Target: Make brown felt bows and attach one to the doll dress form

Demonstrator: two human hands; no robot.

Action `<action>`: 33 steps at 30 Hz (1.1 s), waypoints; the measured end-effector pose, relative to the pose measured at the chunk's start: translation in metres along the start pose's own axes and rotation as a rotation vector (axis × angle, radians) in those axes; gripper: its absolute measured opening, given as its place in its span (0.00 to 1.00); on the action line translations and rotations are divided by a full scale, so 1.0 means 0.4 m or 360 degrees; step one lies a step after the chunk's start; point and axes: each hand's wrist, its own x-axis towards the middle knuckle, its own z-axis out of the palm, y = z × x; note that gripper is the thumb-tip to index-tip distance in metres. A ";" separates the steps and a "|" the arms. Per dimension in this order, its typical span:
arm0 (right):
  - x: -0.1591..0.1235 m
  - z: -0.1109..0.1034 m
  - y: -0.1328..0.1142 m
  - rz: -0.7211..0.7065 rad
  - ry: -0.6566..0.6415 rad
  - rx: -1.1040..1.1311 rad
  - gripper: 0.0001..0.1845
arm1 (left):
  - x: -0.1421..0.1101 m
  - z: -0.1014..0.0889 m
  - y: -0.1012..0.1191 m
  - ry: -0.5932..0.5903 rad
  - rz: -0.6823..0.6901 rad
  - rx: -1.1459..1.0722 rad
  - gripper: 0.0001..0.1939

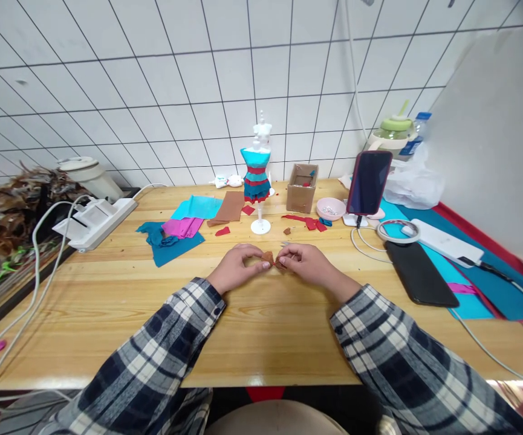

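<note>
Above the middle of the table, my left hand (239, 267) and my right hand (309, 264) meet at a small piece of brown fabric (268, 257). Thumb and fingers of each hand pinch it, with a bit of red between them. A thin silvery tip shows just behind my right hand, mostly hidden. Behind my hands stands a small white dress form (260, 226) wearing a turquoise, red and dark teal layered dress (256, 175). Small red scraps (222, 231) and a brown scrap (287, 231) lie nearby.
Coloured cloth pieces (200, 207) lie back left, near a power strip (98, 223). A cardboard box (302, 190), pink bowl (331, 208) and propped phone (369, 181) stand back right. A black phone (419, 275), tape roll (398, 231), power bank (447, 243) and cables lie right.
</note>
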 end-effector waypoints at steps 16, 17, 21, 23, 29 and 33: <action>0.004 0.019 -0.008 0.0119 0.0217 0.0180 0.11 | -0.004 0.008 0.033 0.0009 -0.0313 -0.0245 0.19; 0.004 0.021 -0.009 0.0132 0.0205 0.0218 0.11 | -0.005 0.010 0.035 -0.0003 -0.0330 -0.0232 0.18; 0.004 0.029 -0.010 0.0184 0.0121 0.0330 0.11 | -0.005 0.017 0.040 -0.0024 -0.0331 -0.0208 0.15; 0.004 0.030 -0.010 0.0170 0.0114 0.0338 0.11 | -0.005 0.017 0.039 -0.0026 -0.0336 -0.0222 0.14; -0.008 0.007 -0.035 -0.0217 0.0499 -0.0200 0.10 | -0.006 0.012 0.028 -0.0069 -0.0370 -0.0357 0.15; -0.017 0.006 -0.055 -0.0315 0.0351 -0.0420 0.06 | -0.007 0.012 0.024 -0.0072 -0.0350 -0.0388 0.14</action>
